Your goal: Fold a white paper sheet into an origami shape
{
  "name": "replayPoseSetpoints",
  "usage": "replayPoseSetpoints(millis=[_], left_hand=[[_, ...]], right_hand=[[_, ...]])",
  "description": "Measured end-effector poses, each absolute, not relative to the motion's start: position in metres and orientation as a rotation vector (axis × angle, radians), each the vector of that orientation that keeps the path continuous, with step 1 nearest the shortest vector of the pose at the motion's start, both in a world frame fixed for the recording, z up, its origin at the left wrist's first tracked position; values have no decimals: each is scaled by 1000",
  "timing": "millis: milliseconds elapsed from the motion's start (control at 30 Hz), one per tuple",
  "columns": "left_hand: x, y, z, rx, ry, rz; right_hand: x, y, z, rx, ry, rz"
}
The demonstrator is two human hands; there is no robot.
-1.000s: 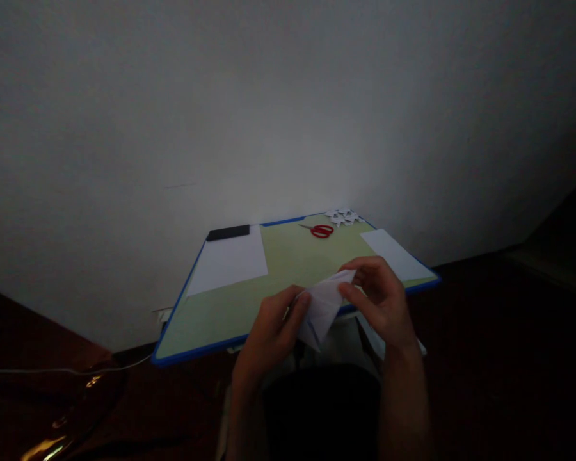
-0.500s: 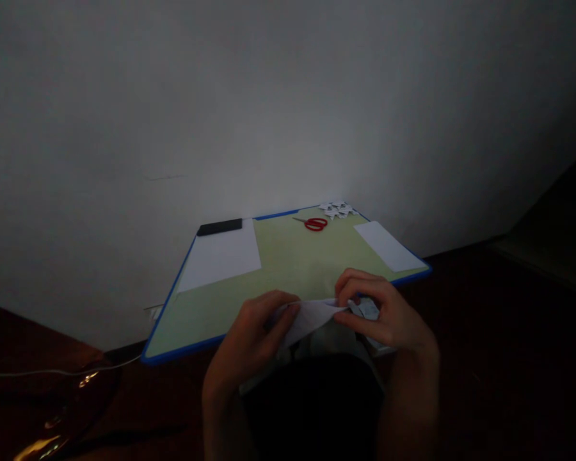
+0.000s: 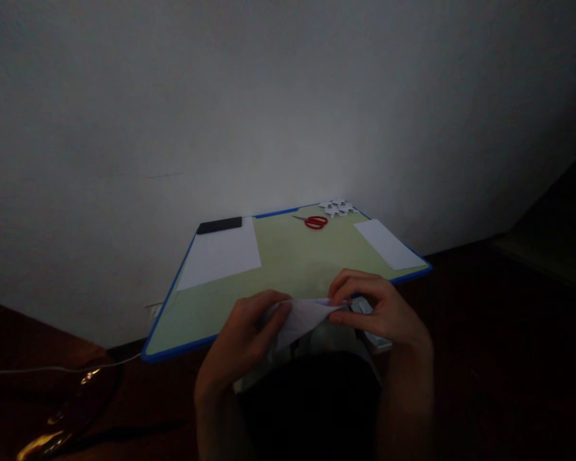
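A folded piece of white paper [image 3: 303,317] is held between both hands at the near edge of a pale green board with a blue rim [image 3: 173,349]. My left hand [image 3: 240,339] pinches its left end with fingers closed. My right hand [image 3: 381,308] pinches the right end, fingers curled over it. The paper lies nearly flat, just above my lap.
On the board lie a white sheet [image 3: 221,255] at the left, a black phone [image 3: 219,225] behind it, red scissors [image 3: 315,221] and small white paper cut-outs [image 3: 337,207] at the back, and a narrow white strip [image 3: 388,243] at the right. A wall stands right behind the board.
The folded paper was held up and tilted a second ago; both hands have lowered it and turned it flatter. The left hand has shifted slightly left.
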State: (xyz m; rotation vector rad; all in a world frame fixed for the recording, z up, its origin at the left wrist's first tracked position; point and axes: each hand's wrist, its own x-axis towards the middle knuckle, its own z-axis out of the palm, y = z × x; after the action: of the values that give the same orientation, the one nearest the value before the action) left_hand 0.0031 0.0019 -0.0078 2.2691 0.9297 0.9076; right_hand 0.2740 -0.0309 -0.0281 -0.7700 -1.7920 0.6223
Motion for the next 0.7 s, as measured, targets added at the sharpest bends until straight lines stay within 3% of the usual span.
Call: replayPoseSetpoints(millis=[700], left_hand=[[13,6,-10,2203,907,1020]], right_hand=[[264,-27,-33,-950,-1529,730]])
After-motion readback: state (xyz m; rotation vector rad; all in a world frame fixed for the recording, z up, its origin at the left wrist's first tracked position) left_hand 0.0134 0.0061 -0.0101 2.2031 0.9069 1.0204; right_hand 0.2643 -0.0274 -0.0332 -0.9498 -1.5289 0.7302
